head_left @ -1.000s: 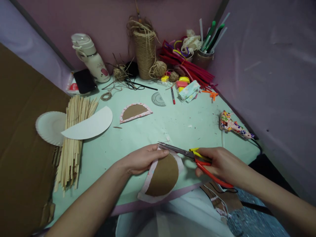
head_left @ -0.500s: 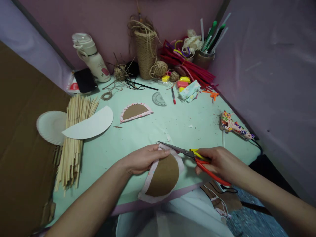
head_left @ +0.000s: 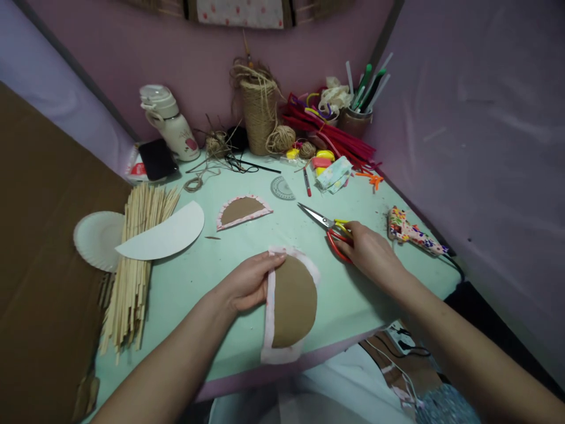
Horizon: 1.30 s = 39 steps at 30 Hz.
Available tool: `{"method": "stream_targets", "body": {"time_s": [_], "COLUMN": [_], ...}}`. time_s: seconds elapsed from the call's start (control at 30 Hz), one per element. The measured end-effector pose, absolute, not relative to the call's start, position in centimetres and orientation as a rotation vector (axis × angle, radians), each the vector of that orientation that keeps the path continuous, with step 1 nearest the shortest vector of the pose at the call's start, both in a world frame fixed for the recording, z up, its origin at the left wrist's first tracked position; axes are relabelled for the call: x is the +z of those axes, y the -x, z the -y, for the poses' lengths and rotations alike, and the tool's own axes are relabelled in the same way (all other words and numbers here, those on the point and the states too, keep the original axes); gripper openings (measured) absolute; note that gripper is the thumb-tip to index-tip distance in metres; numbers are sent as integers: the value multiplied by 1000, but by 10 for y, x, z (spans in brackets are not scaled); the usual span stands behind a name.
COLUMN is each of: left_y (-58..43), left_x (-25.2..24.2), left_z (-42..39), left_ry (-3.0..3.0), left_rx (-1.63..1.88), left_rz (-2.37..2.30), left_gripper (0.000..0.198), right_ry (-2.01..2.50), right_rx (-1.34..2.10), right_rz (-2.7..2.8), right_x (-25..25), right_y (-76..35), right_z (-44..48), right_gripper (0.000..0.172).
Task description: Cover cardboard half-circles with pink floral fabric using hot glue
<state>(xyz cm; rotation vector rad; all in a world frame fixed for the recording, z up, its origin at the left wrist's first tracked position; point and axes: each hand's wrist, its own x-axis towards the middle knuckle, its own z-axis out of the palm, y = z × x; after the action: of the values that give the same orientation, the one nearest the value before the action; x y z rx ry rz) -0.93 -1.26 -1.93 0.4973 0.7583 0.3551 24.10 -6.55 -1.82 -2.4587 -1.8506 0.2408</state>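
Observation:
My left hand (head_left: 248, 284) grips the upper left edge of a brown cardboard half-disc edged in pink fabric (head_left: 293, 301), which lies near the front edge of the mint-green table (head_left: 229, 253). My right hand (head_left: 369, 253) rests on the table further back, its fingers curled round the red and yellow handles of the scissors (head_left: 329, 227). The scissor blades lie on the table, slightly apart, pointing back-left.
A second fabric-edged half-disc (head_left: 242, 211) and a protractor (head_left: 281, 188) lie mid-table. A white paper half-circle (head_left: 164, 232), a paper plate (head_left: 97, 238) and a bundle of wooden sticks (head_left: 132, 271) sit left. A floral glue gun (head_left: 410, 231) lies right. Twine, pipe cleaners and a bottle (head_left: 171, 125) crowd the back.
My right hand carried the scissors away from the half-disc's edge and set them down further back. My left hand turned the half-disc so its straight edge runs front to back.

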Motion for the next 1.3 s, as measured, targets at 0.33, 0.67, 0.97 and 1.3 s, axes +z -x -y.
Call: {"method": "stream_targets", "body": {"time_s": [0.33, 0.67, 0.97, 1.3], "left_y": [9, 7, 16, 16], "left_x": [-11, -6, 2, -7], "left_z": [14, 28, 20, 14], "left_ry": [-637, -644, -523, -492], "left_rx": [401, 460, 493, 483], "left_rz": [-641, -654, -734, -677], "left_gripper": [28, 53, 65, 72], "right_ry": [1465, 1443, 2372, 2514], "right_rx": [1170, 1088, -144, -14], "right_rz": [1479, 984, 1408, 1627], "right_x": [-5, -10, -13, -39], "right_y": [-199, -156, -320, -376], "right_z": [85, 101, 108, 107], "right_gripper": [41, 30, 40, 47]}}
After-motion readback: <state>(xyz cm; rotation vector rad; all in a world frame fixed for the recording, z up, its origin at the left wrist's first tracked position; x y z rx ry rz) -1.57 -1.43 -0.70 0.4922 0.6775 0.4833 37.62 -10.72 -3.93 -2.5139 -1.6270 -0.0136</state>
